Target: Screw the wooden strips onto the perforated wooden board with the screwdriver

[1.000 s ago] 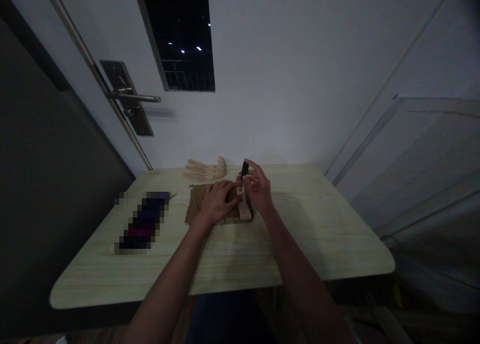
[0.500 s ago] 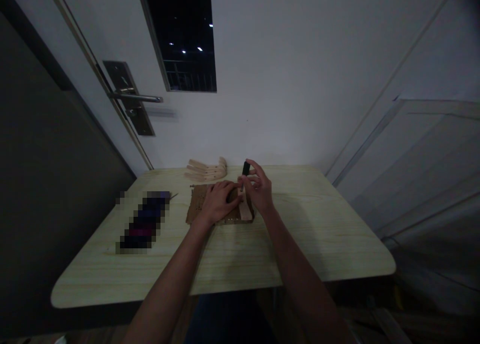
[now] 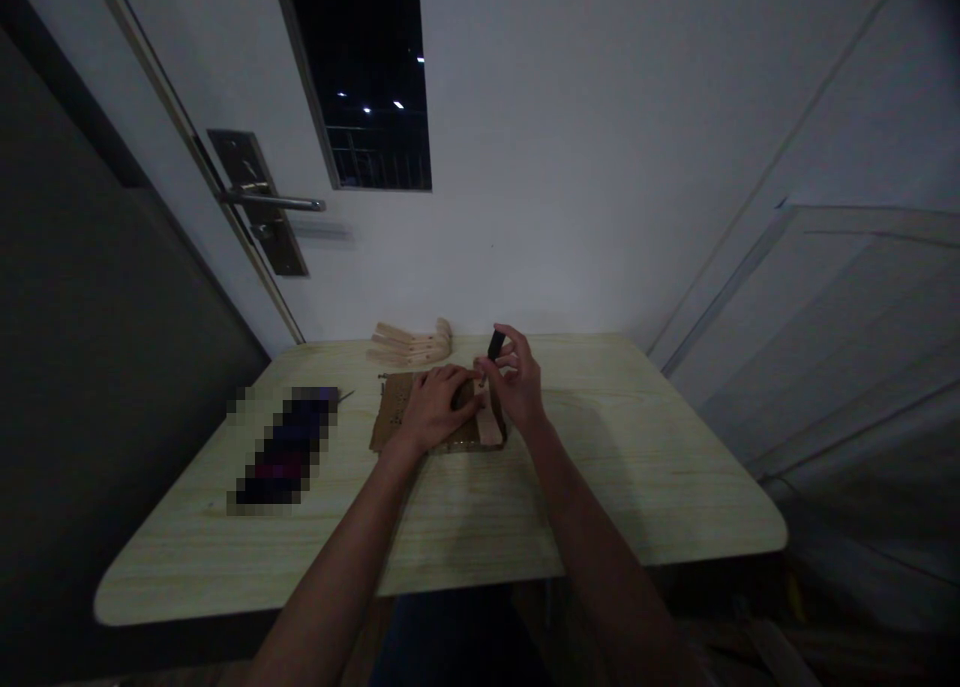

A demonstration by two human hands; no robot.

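My left hand lies flat on a piece of brown cardboard, fingers spread. Its index fingertip and thumb rest on a pale wooden strip at the cardboard's right end. My right hand is closed on a small screwdriver with a black handle. The tool leans, handle up, over the strip's far end. Fingers hide most of its shaft, and I cannot make out what its tip meets.
Behind the cardboard lie several curved pale wooden pieces together. A blurred-out dark object is at the table's left, a thin pointed item beside it. A white door with a lever handle rises behind the table.
The black handle has tipped slightly to the right as my right fingers shift on it. My left hand stays in place on the cardboard. The view has moved a little.
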